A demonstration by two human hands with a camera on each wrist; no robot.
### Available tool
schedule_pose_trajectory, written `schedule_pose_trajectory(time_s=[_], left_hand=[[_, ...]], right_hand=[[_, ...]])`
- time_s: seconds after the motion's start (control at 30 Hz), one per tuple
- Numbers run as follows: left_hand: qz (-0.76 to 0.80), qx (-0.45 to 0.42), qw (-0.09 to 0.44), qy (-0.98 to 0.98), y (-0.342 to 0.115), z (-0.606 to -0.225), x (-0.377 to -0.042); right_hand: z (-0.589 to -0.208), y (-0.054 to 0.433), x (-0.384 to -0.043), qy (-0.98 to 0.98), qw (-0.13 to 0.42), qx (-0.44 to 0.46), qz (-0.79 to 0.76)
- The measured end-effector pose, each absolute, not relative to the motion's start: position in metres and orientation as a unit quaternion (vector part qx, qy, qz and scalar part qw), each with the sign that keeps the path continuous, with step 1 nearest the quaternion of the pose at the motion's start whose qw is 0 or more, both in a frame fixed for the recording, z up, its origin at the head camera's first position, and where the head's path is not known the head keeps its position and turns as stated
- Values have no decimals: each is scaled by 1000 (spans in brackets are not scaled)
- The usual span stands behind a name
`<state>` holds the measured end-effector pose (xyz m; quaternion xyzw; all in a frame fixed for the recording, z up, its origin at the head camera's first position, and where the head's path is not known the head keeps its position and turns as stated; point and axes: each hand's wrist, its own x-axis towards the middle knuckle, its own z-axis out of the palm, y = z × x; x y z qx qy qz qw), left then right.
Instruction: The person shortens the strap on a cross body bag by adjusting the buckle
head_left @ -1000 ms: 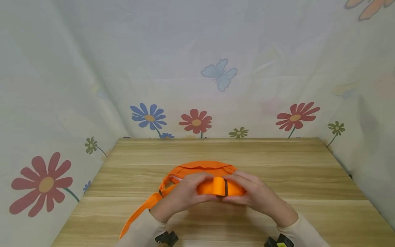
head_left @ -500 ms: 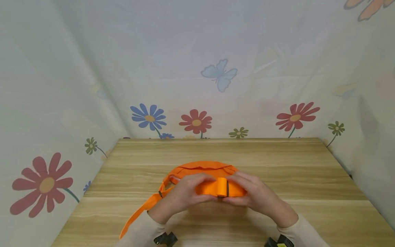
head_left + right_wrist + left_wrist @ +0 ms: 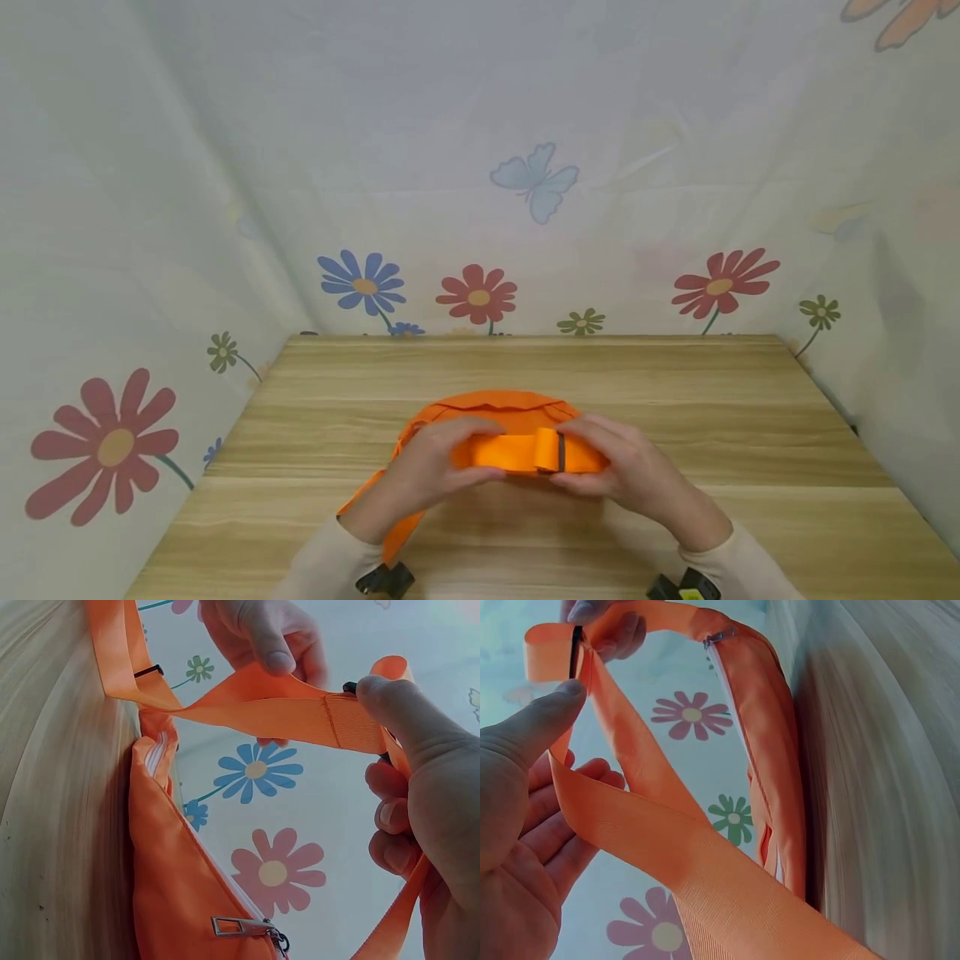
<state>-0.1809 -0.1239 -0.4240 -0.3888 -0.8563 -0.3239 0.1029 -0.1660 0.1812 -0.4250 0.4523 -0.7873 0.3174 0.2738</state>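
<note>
An orange zippered bag (image 3: pixel 498 402) with a long webbing strap (image 3: pixel 504 453) lies on the wooden table. Both hands hold the strap up in front of the bag. My left hand (image 3: pixel 427 468) grips it between thumb and fingers, left of the black slider buckle (image 3: pixel 561 452). Right at that buckle, my right hand (image 3: pixel 628 473) pinches the strap, where a short loop of webbing (image 3: pixel 391 667) sticks out. The bag's metal zipper pull (image 3: pixel 240 927) shows in the right wrist view. In the left wrist view, slack strap (image 3: pixel 727 877) hangs across below the left hand.
The wooden table (image 3: pixel 750 417) extends to a pale cloth backdrop (image 3: pixel 420 125) printed with flowers and a butterfly, at the back and both sides. A second black slider (image 3: pixel 148 671) sits further along the strap.
My left hand has moved left, away from the right, baring more strap between them. The buckle has shifted slightly right. The strap tail by the left forearm has swung inward.
</note>
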Motion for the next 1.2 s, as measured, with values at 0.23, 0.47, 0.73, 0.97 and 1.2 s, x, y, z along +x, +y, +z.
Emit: schedule_pose_trajectory(time_s=[0.23,0.47,0.73,0.97,1.2], left_hand=[[-329,-373,89,-863,-135,-425,-180],[-316,-374,93,-867,-145,-427,-179],[-300,-365,110,-875,-154,-431,-181],[-278,-335,82,-897,-167,-429,-180],[-283,-327,62,-899,-174,-431,-181]], right_hand=[[-424,183,-165,-793,272,445,315],[-425,183,-164,-795,266,443,317],[-423,186,-164,-795,274,441,314],[-424,189,-163,-793,269,440,324],[-426,190,-163,-797,263,436,325]])
